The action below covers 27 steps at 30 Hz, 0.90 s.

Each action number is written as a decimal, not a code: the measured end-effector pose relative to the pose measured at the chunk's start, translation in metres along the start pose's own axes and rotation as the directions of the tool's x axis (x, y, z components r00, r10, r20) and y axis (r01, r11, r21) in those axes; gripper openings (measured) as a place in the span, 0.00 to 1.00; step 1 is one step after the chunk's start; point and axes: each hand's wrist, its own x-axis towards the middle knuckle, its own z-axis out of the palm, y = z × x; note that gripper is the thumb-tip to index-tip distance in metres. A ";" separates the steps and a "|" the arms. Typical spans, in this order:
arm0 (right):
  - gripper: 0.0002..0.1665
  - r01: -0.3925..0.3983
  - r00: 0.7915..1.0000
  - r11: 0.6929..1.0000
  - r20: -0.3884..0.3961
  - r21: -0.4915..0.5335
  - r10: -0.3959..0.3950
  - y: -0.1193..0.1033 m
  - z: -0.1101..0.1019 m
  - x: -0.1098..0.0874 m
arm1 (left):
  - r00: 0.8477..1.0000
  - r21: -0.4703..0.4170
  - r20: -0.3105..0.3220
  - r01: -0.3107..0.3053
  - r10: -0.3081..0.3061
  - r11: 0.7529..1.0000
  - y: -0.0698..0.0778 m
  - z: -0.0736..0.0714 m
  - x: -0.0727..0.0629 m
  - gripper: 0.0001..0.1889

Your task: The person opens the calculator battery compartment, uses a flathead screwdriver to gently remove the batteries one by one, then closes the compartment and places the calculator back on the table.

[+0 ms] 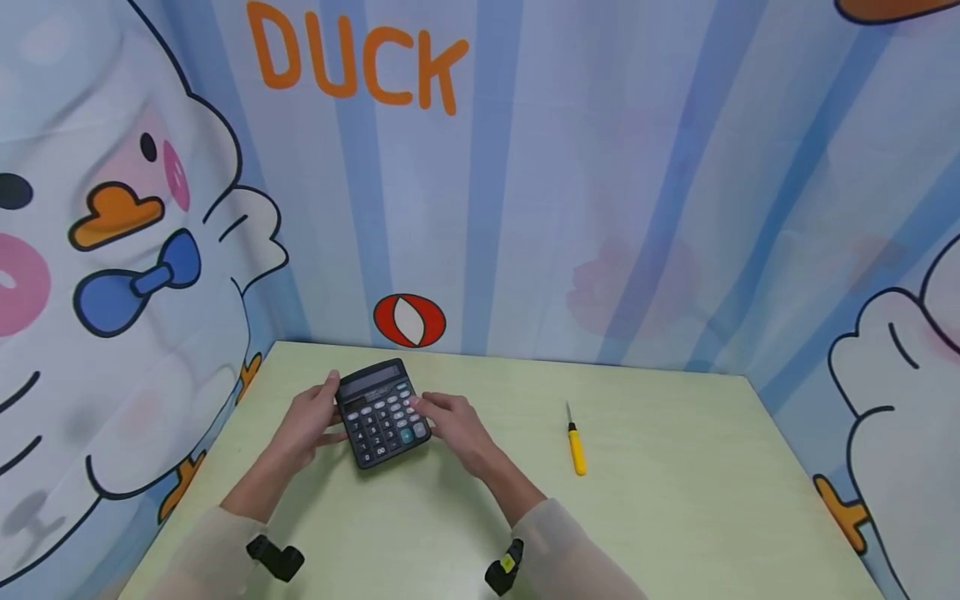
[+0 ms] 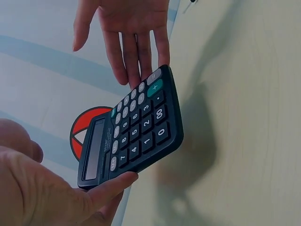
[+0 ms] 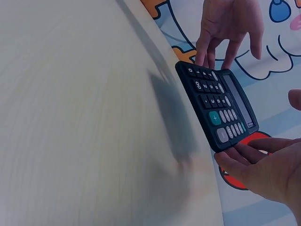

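Observation:
A black desk calculator (image 1: 382,414) hangs tilted above the table, its keys and display facing up toward the head camera. My left hand (image 1: 309,419) supports its left edge, with fairly straight fingers reaching under it. In the right wrist view the left thumb (image 3: 255,44) stands off from the casing. At the opposite edge my right hand (image 1: 456,429) carries the calculator on extended fingers (image 2: 129,54), their tips hidden behind it. The right thumb (image 2: 83,28) is also apart from the calculator in the left wrist view.
A small screwdriver (image 1: 575,446) with a yellow handle lies on the pale table (image 1: 675,500), right of the hands. A printed fabric backdrop (image 1: 570,183) with duck figures rises behind the table's far edge and along both sides.

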 end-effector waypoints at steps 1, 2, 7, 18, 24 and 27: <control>0.44 -0.003 1.000 1.000 -0.002 0.011 0.003 0.000 -0.002 0.000 | 1.000 0.002 -0.003 -0.001 0.001 1.000 0.001 0.002 0.000 0.45; 0.44 -0.002 1.000 1.000 -0.005 0.019 0.002 0.001 -0.004 0.000 | 1.000 0.003 -0.003 -0.002 0.002 1.000 0.002 0.004 0.000 0.46; 0.41 0.016 1.000 0.998 -0.010 0.069 -0.016 -0.001 -0.014 0.000 | 1.000 0.003 -0.019 -0.008 0.008 1.000 0.006 0.015 -0.001 0.44; 0.37 0.001 1.000 0.995 -0.028 0.104 0.002 -0.005 -0.027 -0.003 | 0.999 -0.017 -0.040 -0.030 0.030 0.999 0.015 0.036 -0.001 0.43; 0.43 -0.019 0.998 0.996 -0.060 0.090 0.025 -0.006 -0.034 -0.005 | 0.998 -0.032 -0.044 -0.045 0.043 0.998 0.018 0.046 -0.001 0.44; 0.43 -0.010 0.997 0.996 -0.076 0.088 0.017 -0.006 -0.038 -0.004 | 0.997 -0.059 -0.049 -0.066 0.063 0.996 0.020 0.050 -0.002 0.42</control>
